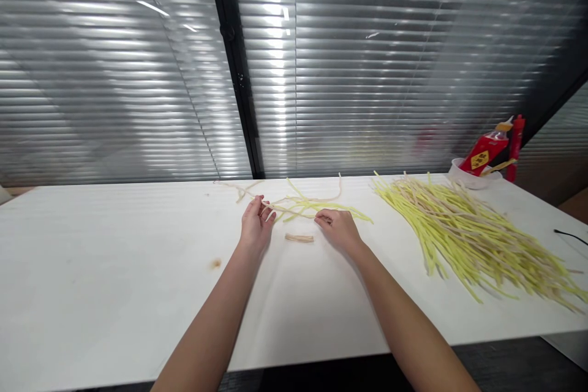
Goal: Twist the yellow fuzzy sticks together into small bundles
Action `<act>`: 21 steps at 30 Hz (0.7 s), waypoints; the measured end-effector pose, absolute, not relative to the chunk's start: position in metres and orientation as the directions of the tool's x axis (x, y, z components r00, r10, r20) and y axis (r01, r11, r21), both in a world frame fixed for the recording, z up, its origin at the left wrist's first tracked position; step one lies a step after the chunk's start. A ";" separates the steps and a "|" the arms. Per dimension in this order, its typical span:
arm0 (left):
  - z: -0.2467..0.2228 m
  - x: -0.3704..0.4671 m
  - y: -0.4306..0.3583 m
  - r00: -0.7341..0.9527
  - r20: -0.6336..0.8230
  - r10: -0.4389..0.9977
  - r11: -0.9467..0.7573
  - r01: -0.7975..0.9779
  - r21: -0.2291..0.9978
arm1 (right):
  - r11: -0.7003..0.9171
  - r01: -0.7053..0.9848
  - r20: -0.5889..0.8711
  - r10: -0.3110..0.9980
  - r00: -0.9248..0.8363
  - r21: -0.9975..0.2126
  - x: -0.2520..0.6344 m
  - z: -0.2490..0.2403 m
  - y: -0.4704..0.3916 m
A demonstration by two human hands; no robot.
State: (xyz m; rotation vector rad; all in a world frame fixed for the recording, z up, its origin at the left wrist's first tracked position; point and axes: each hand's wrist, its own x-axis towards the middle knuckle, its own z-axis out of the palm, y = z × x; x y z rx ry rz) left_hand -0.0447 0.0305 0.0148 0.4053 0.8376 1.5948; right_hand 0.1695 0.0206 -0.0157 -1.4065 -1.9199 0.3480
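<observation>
"Where's the beige stem point(294, 212)?"

"Between the hands: the right hand point(339, 228) pinches it, fingers gathered; the left hand point(257, 222) curls loosely at it (whether gripping, I can't tell)."

"Any advice?"

"Light tension, probably, clear of the yellow stems point(301, 203) just beyond."

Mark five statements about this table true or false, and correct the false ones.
1. A pale strip runs between the left hand and the right hand. True.
2. The large strip pile lies left of both hands. False: it lies to the right of them.
3. A short beige piece lies on the white table. True.
4. The red bottle stands upright. False: it is tilted.
5. Blinds hang behind the table. True.
</observation>
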 end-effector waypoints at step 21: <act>0.013 -0.041 0.029 0.016 -0.256 0.967 0.191 -0.712 0.676 | 0.156 0.716 0.371 0.916 0.153 -0.681 0.206 -0.014 0.034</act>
